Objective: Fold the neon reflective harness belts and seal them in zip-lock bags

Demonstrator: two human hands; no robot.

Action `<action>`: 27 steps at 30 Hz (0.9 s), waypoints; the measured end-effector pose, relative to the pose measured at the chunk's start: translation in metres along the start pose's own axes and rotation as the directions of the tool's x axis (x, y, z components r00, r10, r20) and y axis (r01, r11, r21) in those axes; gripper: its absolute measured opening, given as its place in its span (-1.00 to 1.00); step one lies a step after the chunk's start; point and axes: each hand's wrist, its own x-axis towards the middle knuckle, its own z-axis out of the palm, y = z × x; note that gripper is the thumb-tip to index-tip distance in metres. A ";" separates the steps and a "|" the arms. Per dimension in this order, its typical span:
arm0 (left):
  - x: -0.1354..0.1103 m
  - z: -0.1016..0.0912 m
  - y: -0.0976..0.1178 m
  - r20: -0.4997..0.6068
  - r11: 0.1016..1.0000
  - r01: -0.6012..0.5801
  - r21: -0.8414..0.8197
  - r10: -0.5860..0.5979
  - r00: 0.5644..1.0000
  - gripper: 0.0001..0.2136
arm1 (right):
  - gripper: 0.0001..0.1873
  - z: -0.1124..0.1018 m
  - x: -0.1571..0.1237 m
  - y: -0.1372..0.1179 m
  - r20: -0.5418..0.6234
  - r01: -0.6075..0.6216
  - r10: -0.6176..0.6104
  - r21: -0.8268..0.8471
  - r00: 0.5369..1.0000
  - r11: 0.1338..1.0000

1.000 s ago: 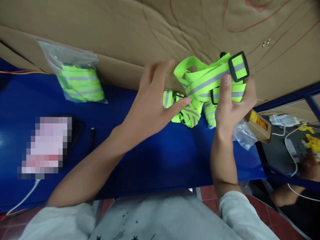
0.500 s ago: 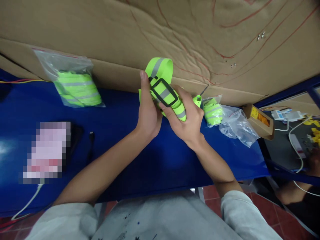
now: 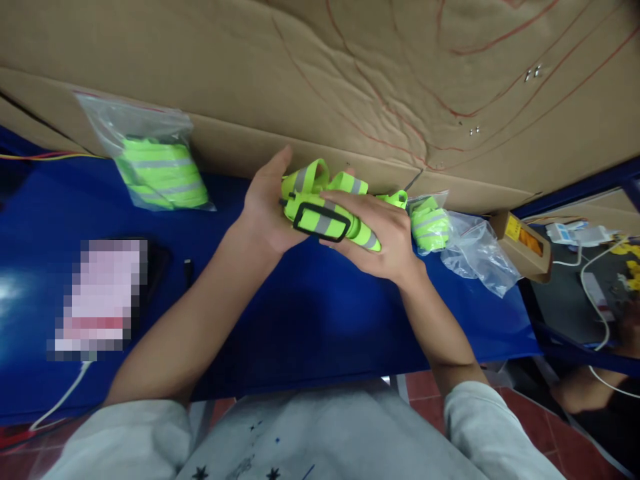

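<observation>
A neon-green reflective strap [image 3: 320, 203] with grey stripes and a black plastic buckle is bunched up between both hands over the blue table [image 3: 310, 313]. My left hand [image 3: 265, 210] cups its left side, thumb up behind it. From the right, my right hand [image 3: 380, 237] presses its fingers over the bundle and the buckle. More green strap [image 3: 430, 223] lies just right of my right hand, partly inside a clear plastic bag [image 3: 475, 250].
A sealed clear bag with folded green straps [image 3: 155, 170] leans on the cardboard wall [image 3: 350, 73] at the left. A blurred phone with a white cable [image 3: 100, 297] lies on the left. A small cardboard box [image 3: 523, 243] sits at the table's right edge. Another person's hand [image 3: 630, 327] is far right.
The strap was lifted loose in my right hand with my left hand open beside it. Both hands have since gathered it into a tight bundle and lowered it toward the table.
</observation>
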 end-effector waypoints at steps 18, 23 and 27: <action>-0.013 0.019 -0.002 0.180 0.962 -0.274 0.001 0.269 0.946 -0.68 | -0.49 -0.018 0.001 -0.016 -0.251 -0.225 0.247 0.115 0.936 0.968; -0.015 0.022 -0.013 0.081 0.945 -0.322 0.056 0.317 0.945 -0.83 | -0.36 -0.022 0.002 -0.019 -0.184 -0.273 0.302 0.165 0.935 0.948; -0.004 0.013 -0.022 0.020 0.946 -0.315 0.075 0.314 0.949 -0.84 | -0.45 -0.017 0.004 -0.008 -0.049 -0.275 0.295 0.249 0.954 0.929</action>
